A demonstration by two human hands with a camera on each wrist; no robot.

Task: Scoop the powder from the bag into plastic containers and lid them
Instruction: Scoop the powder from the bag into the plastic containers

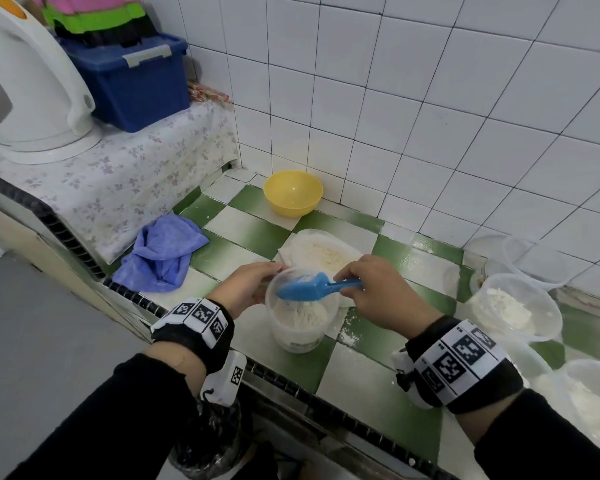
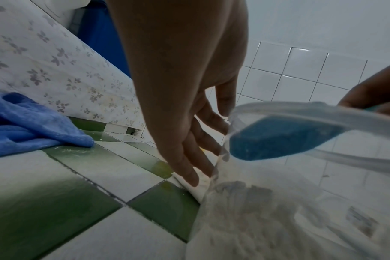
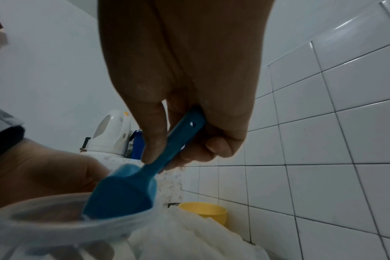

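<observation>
A clear plastic container [image 1: 300, 318] [image 2: 278, 219] [image 3: 44, 228] partly filled with white powder stands on the green and white tiled counter [image 1: 257, 237]. My left hand [image 1: 246, 289] [image 2: 189, 140] [image 3: 44, 172] holds its left side, fingers behind the wall and thumb near the rim. My right hand [image 1: 374, 289] [image 3: 180, 105] pinches the handle of a blue scoop [image 1: 309, 287] [image 2: 278, 139] [image 3: 122, 193], whose bowl is tipped face down over the container's mouth. The open bag of powder [image 1: 323, 252] [image 3: 189, 237] lies just behind the container.
A yellow bowl [image 1: 293, 192] sits in the wall corner and a blue cloth [image 1: 163, 254] lies to the left. At the right stand other clear tubs, one holding powder [image 1: 513, 306]. A white kettle [image 1: 25, 81] and a blue box [image 1: 136, 77] sit on the raised shelf. Spilled powder [image 1: 350, 337] dots the counter.
</observation>
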